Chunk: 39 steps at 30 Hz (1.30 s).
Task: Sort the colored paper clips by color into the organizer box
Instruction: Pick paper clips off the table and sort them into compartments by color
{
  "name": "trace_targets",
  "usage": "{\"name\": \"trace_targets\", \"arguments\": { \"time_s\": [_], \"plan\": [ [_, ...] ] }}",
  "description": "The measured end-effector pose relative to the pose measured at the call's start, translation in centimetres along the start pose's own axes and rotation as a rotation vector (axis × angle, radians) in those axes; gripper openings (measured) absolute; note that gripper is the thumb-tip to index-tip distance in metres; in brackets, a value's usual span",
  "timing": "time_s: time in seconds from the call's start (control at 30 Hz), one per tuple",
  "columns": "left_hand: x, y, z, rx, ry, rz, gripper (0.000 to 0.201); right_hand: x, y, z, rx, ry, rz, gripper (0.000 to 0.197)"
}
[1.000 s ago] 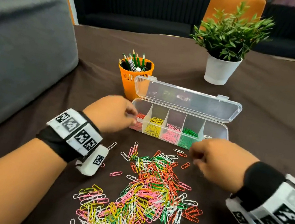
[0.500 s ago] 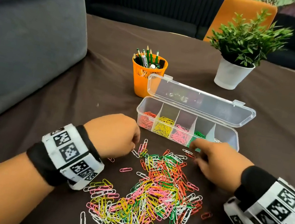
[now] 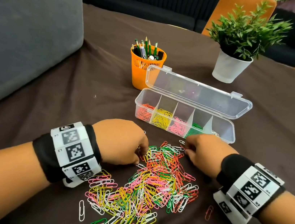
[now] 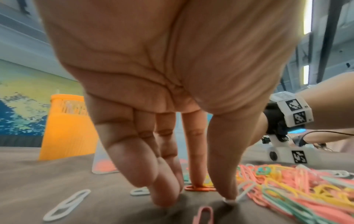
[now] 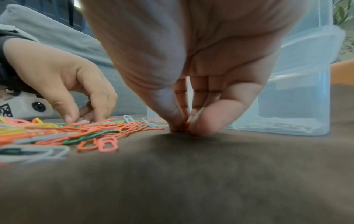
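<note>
An orange wire paper clip [image 4: 199, 188] is pressed by the left hand [image 3: 121, 142], fingers extended. Another is pinched by the right hand [image 3: 203, 154], nearer the clear plastic organizer box [image 3: 230, 135] just beyond.

I am seeing one organizer box [image 3: 232, 132] with five compartments, one orange pencil cup [image 3: 140, 73], one potted plant [image 3: 230, 66], two hands, one loose pile of paper clips [image 3: 151, 184] too many for counting
</note>
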<state>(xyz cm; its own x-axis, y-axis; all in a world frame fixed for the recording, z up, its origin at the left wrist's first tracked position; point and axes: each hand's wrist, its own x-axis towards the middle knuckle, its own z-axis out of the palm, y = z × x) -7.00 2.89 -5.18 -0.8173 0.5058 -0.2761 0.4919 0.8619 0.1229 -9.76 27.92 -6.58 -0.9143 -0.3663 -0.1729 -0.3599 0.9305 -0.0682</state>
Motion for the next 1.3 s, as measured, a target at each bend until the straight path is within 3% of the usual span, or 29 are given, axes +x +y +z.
{"name": "trace_targets", "arguments": {
  "time_s": [0.17, 0.2, 0.27, 0.37, 0.43, 0.53, 0.67, 0.77, 0.87, 0.93, 1.0, 1.07, 1.13, 1.3],
  "plan": [
    [0.1, 0.2, 0.5, 0.083, 0.022, 0.048, 0.019, -0.8, 0.0, -0.4, 0.062, 0.029, -0.009, 0.013],
    [0.1, 0.1, 0.6, 0.096, 0.02, 0.053, 0.017, -1.1, 0.1, -0.5, 0.203, 0.068, 0.004, 0.013],
    [-0.1, -0.3, 0.7, 0.096, 0.017, 0.051, 0.014, -1.9, 0.0, -1.0, 0.798, 0.104, 0.085, 0.015],
    [-0.3, -0.9, 0.7, 0.055, 0.015, 0.039, 0.011, -3.3, -0.2, -1.9, 1.694, -0.037, 0.181, 0.012],
    [-0.3, -1.3, 0.4, -0.009, 0.028, 0.023, 0.005, -3.6, -0.2, -2.4, 1.979, -0.149, 0.176, 0.014],
    [-0.1, -1.9, 0.1, -0.116, 0.062, -0.022, 0.009, -3.2, -0.4, -2.2, 2.095, -0.213, 0.19, 0.025],
    [0.1, -1.8, 0.1, -0.118, 0.036, -0.024, 0.014, -2.4, -1.1, -2.4, 2.043, -0.218, 0.276, 0.008],
    [-0.1, -1.7, 0.4, -0.067, 0.025, -0.009, 0.016, -1.8, -1.9, -2.2, 1.875, -0.233, 0.357, 0.018],
    [-0.6, -1.8, 0.4, -0.077, 0.006, -0.004, 0.012, -0.8, -3.0, -1.2, 1.273, -0.096, 0.25, 0.031],
    [-0.9, -1.9, 0.4, -0.084, -0.028, -0.018, 0.01, 0.2, -3.6, -0.8, 0.72, 0.03, 0.073, 0.028],
    [-1.1, -2.0, 0.5, -0.097, -0.065, -0.036, 0.007, 1.3, -4.1, -0.7, 0.387, 0.055, -0.03, 0.016],
    [-1.4, -2.3, 0.6, -0.118, -0.088, -0.04, 0.008, 2.3, -4.8, -1.0, 0.229, 0.014, -0.052, 0.006],
    [-1.7, -2.7, 0.6, -0.147, -0.085, -0.043, 0.008, 3.3, -5.4, -1.2, 0.109, -0.04, -0.067, 0.017],
    [-2.2, -3.9, 0.3, -0.309, 0.029, -0.131, 0.007, 4.0, -6.2, -1.5, -0.13, -0.154, -0.087, 0.006]
  ]
}}
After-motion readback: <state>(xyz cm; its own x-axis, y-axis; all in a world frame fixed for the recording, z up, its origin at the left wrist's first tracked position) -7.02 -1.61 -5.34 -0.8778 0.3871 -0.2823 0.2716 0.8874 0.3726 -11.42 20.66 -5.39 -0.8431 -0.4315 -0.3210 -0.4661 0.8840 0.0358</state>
